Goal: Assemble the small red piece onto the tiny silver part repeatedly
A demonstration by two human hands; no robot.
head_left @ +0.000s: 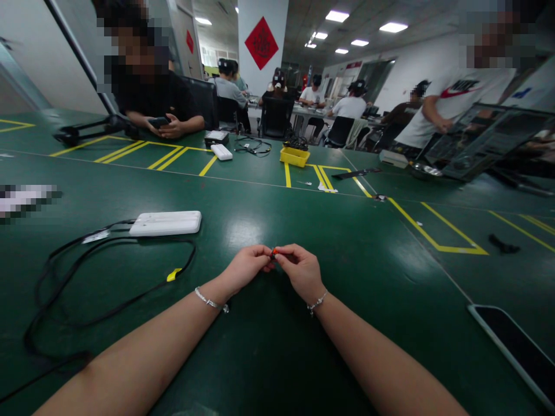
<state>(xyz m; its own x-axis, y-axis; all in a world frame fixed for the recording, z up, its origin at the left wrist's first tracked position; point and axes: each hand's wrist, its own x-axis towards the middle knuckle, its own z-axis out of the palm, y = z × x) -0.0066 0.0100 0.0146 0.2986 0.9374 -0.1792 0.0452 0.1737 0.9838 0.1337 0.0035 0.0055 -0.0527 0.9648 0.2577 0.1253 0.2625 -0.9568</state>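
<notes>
My left hand and my right hand meet just above the green table, fingertips almost touching. Between them is a small orange-and-dark piece, too small to name. The thumb and fingers of each hand pinch it from either side, and the fingers hide most of it. Both wrists wear a silvery bracelet. To the left of my hands lies a white power bank with black cables plugged into its left end.
A phone lies at the right edge. Farther back are a yellow bin, a white box, a dark strip and yellow tape lines. Across the table one person holds a phone; another stands at a clear-sided case.
</notes>
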